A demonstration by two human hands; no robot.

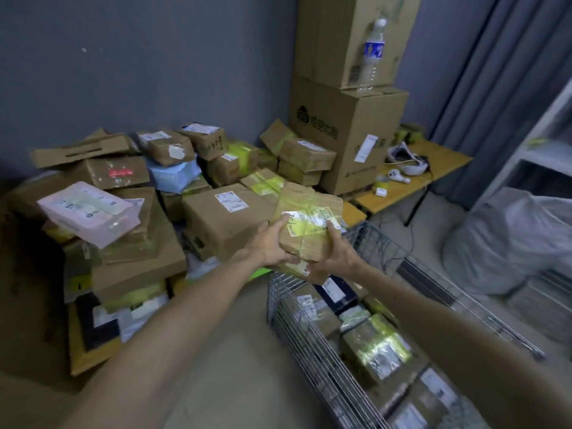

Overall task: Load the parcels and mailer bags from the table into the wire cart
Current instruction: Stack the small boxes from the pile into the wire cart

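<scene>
On the counter (pixel 75 357) at left many parcels (pixel 216 218) lie piled, with a pink mailer bag (pixel 88 212) on top. The left grip (pixel 272 244) and right grip (pixel 337 253) curl around a taped cardboard parcel (pixel 309 212), held above the far end of the wire cart (pixel 278 308). It looks stiff and rather light, so holding both side edges seems safest.

Matt cardboard parcel (pixel 305 239), glossy tape; shiny metal wire cart (pixel 312 345).
</scene>
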